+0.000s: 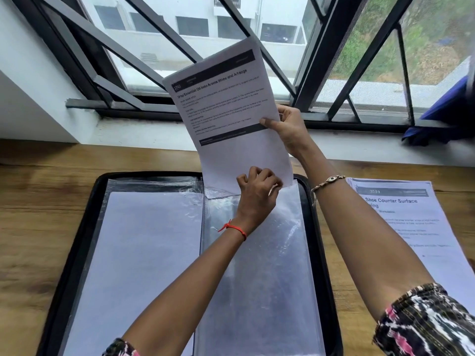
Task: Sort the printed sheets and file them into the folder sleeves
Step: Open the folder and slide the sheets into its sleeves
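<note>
Wooden bench (38,201) under a barred window (180,34). Black folder (321,253) lies open at the bench's near edge, centre; left sleeve (144,253) holds a blank-faced sheet, right sleeve (257,265) clear plastic. Stack of printed sheets (401,227) at the bench's right edge, beside the folder. One printed sheet (226,104) held upright, tilted, its bottom edge in the right sleeve's top opening. Right hand (290,129) pinches the sheet's right edge. Left hand (257,188) clenched at the sleeve mouth, gripping the sheet's lower edge. Blue cloth (442,116) on the sill, far right.
</note>
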Available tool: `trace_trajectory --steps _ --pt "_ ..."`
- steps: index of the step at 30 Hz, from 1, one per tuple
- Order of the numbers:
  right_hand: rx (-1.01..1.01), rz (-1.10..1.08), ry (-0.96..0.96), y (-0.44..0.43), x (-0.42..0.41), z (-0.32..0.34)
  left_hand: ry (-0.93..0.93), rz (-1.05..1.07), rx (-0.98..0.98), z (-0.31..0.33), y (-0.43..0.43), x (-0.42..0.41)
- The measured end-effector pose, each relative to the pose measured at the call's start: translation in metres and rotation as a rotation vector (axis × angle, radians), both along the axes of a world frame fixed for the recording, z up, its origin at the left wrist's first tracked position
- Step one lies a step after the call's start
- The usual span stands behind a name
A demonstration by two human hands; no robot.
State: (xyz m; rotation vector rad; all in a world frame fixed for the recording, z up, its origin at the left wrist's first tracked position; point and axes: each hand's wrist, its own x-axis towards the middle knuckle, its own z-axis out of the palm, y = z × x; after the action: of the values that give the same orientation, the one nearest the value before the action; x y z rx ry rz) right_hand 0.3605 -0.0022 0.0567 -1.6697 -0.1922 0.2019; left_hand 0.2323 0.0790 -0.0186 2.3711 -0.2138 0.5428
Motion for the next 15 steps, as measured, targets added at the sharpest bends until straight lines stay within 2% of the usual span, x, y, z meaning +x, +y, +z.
trace_trajectory --steps 10,15 --pt "0.043 0.048 -0.011 0.005 0.0 -0.004 0.0 0.054 -0.024 0.002 0.0 0.002" --pt "0.07 0.049 0.052 -0.007 0.0 -0.006 0.004 0.054 -0.025 0.004 0.0 0.004"
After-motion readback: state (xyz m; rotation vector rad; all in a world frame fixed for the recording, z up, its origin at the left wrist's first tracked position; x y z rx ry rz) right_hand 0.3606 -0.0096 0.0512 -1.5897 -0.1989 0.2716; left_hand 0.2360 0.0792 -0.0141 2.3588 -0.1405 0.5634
